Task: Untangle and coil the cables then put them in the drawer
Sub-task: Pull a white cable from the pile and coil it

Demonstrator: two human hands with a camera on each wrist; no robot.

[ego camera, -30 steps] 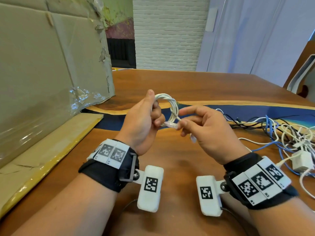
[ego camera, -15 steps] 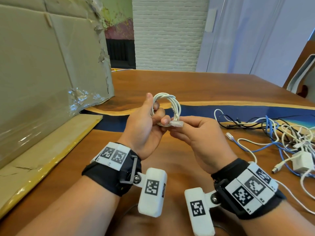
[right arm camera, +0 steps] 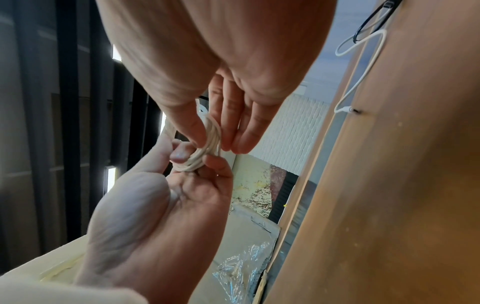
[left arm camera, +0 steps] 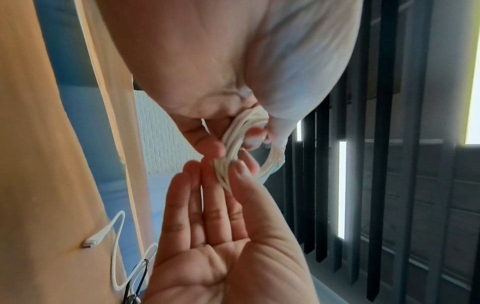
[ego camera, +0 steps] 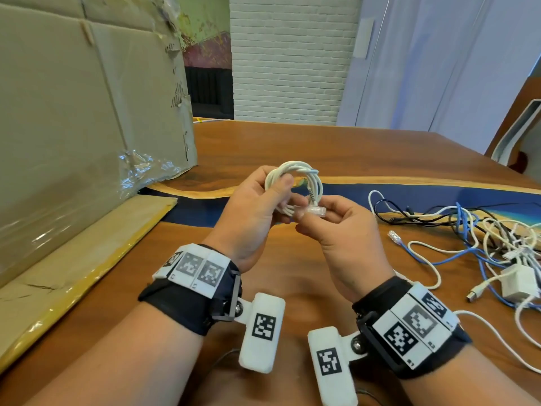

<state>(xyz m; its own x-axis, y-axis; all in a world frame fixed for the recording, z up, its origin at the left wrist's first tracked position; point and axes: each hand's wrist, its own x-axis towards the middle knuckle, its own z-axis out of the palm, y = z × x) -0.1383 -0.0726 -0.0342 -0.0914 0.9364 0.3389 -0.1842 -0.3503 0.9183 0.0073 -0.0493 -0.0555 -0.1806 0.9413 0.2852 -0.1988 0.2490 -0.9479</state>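
A white cable is wound into a small coil (ego camera: 295, 168), held above the wooden table (ego camera: 292, 142). My left hand (ego camera: 260, 206) grips the coil's left side, thumb on top. My right hand (ego camera: 342, 227) pinches the cable's clear plug end (ego camera: 315, 211) against the bottom of the coil. In the left wrist view the coil (left arm camera: 228, 164) sits between my left hand's fingers (left arm camera: 207, 142) and the thumb and straight fingers of my right hand (left arm camera: 228, 246). The right wrist view shows the coil (right arm camera: 205, 152) pinched the same way. No drawer is in view.
A tangle of white, blue and black cables (ego camera: 497, 238) with a white adapter (ego camera: 516, 284) lies on the table to the right. A blue cable's plug (ego camera: 393, 237) lies nearest my right hand. A big cardboard box (ego camera: 73, 127) and flat cardboard (ego camera: 73, 259) fill the left.
My right hand has drawn the plug end in from the loose side and now holds it against the coil's bottom. The left hand kept its grip, shifting slightly.
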